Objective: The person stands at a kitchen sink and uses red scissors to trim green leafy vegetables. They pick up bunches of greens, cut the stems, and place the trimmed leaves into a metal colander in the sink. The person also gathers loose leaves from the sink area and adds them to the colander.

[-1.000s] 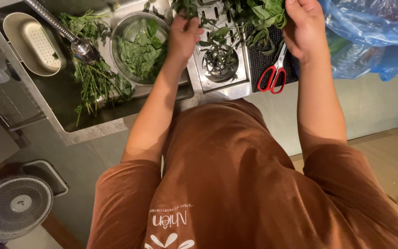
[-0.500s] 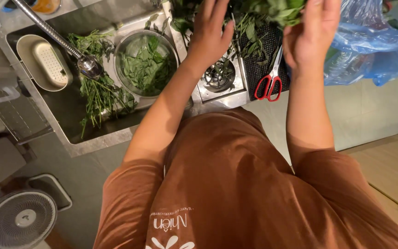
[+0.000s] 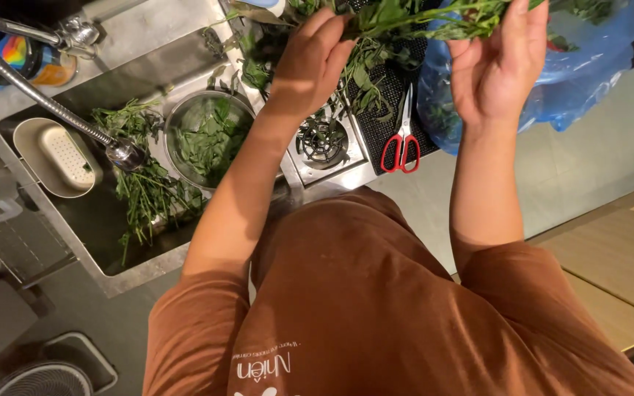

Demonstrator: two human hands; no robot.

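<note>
Both hands are up at the far edge of the counter working one herb sprig (image 3: 434, 22): leafy green, thin stem, small pointed leaves, a bit limp. The left hand (image 3: 310, 62) has its fingers closed around the sprig's left end, knuckles toward the camera. The right hand (image 3: 500, 62) is pinched on the sprig's other end near the top edge, palm facing the camera, fingers curled over the stem. The sprig's long axis runs roughly left to right across the top of the view, rising slightly toward the right hand; which end is the tip I cannot tell. It hangs above a black ribbed mat (image 3: 387, 110) that has more loose herbs on it and a pair of red-handled scissors (image 3: 402, 143), blades pointing away from the person. Just right of the mat is a crumpled blue plastic bag (image 3: 588, 73), see-through, with greens inside. Below the left hand is a round metal drain strainer (image 3: 321, 139). To the left, a steel bowl (image 3: 174, 121) of picked leaves sits in the sink (image 3: 104, 235), with stems strewn beside it under the flexible faucet (image 3: 45, 103). A beige oval soap tray (image 3: 34, 154) is at the sink's left. A multicoloured can (image 3: 34, 62) stands at the top left, label too blurred to describe.
</note>
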